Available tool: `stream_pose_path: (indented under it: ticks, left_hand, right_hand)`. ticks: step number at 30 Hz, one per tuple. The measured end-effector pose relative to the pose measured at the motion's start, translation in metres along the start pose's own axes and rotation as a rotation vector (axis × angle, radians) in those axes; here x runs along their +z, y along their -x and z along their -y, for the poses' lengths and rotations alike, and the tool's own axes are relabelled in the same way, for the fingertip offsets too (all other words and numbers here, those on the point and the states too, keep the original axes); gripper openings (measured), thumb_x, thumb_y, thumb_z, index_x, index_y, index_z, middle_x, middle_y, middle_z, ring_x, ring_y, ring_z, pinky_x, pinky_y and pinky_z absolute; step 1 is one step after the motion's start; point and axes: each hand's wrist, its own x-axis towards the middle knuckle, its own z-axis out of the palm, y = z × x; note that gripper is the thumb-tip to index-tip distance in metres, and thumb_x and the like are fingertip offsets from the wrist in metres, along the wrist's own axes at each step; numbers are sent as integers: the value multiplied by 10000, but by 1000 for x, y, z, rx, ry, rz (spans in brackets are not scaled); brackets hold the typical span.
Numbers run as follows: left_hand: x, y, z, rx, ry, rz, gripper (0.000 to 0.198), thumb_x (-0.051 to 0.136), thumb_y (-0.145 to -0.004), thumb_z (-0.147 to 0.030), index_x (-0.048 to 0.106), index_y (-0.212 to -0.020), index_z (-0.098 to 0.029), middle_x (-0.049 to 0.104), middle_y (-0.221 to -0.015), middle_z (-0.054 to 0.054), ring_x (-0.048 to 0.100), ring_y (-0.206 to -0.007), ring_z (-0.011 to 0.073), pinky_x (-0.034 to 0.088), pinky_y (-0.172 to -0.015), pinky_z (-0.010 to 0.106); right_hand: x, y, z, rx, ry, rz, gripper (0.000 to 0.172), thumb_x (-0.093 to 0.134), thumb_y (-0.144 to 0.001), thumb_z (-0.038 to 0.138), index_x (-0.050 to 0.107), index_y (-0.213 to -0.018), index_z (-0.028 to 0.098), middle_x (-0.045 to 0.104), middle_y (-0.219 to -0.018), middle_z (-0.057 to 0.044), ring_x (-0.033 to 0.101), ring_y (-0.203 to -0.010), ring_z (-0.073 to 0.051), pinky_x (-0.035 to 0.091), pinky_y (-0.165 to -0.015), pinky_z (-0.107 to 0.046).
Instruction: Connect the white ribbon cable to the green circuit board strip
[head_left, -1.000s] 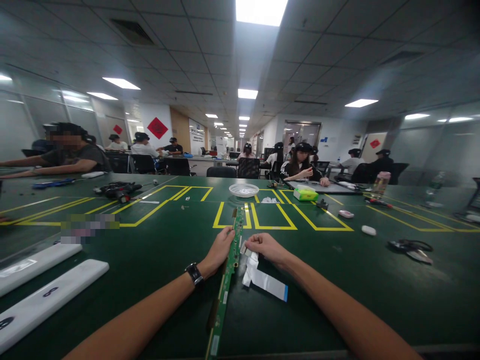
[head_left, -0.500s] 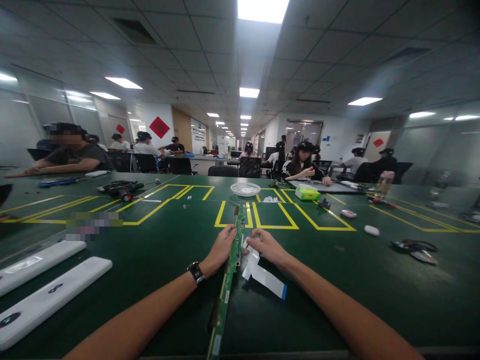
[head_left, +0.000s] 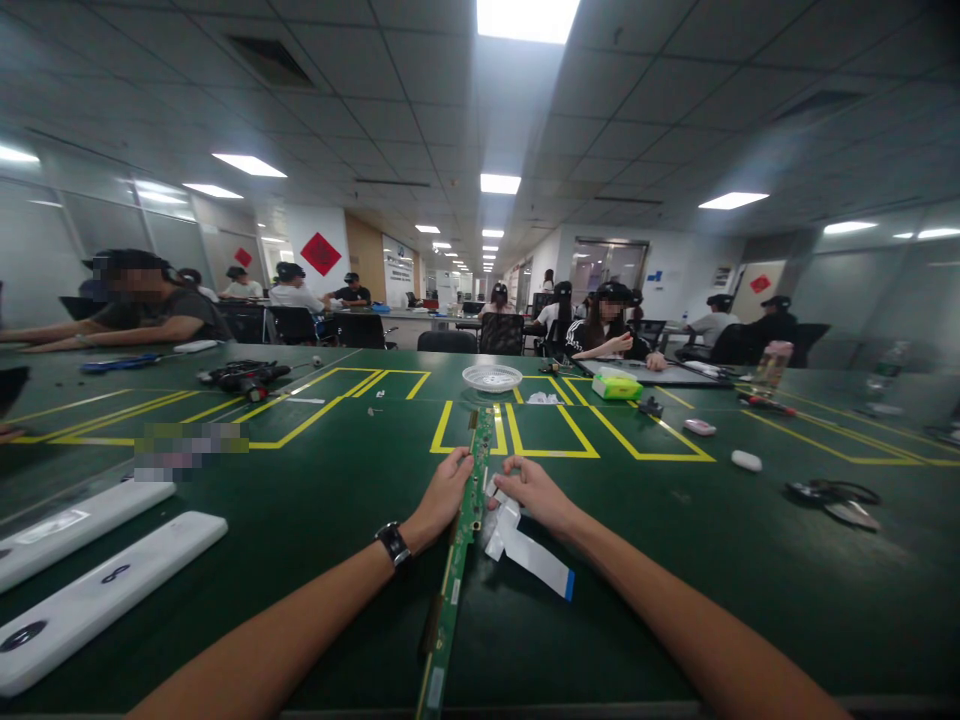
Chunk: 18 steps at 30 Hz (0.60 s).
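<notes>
A long, narrow green circuit board runs from the near table edge toward the middle, its far end raised. My left hand is closed around its left edge, thumb on top. On the other side, my right hand pinches a white flat ribbon cable close to the board's right edge. The cable is folded and hangs down to the right, ending in a blue tip. Whether its upper end touches the board is hidden by my fingers.
Two long white bars lie at the left on the green table. A clear round dish, a green tissue pack, a black power tool, a white case and dark cables lie around. A person sits opposite.
Both hands, the board and the ribbon cable keep almost the same position. The whole view shifts very slightly. At the far left, a person's arm has moved.
</notes>
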Motion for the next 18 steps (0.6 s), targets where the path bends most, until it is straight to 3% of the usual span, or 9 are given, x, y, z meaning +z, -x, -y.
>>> stream_pose_path:
  ticks: [5, 11, 18]
  left_hand:
    - [-2, -2, 5, 8, -9, -22, 387, 502, -863, -514, 517, -1056, -178, 606, -732, -17, 608, -529, 120, 481, -466, 206]
    - [0, 0, 4, -18, 27, 32, 411, 475, -869, -536, 482, -1095, -193, 629, -779, -3, 643, -546, 147, 487, -464, 230]
    - [5, 3, -1, 26, -135, 77, 368, 472, -876, -480, 527, -1045, -157, 622, -744, -5, 583, -572, 127, 439, -507, 213]
  right_hand:
    - [1, -2, -2, 1, 9, -38, 515, 695, -681, 555, 339, -870, 234, 688, -659, 12, 608, -508, -146, 437, -475, -231]
    - [1, -2, -5, -15, 1, -38, 497, 685, -692, 554, 353, -876, 234, 684, -681, 12, 636, -566, -167, 478, -521, -266]
    - [-1, -3, -8, -9, 22, -22, 443, 694, -707, 491, 370, -855, 228, 623, -665, 44, 633, -574, -153, 470, -518, -246]
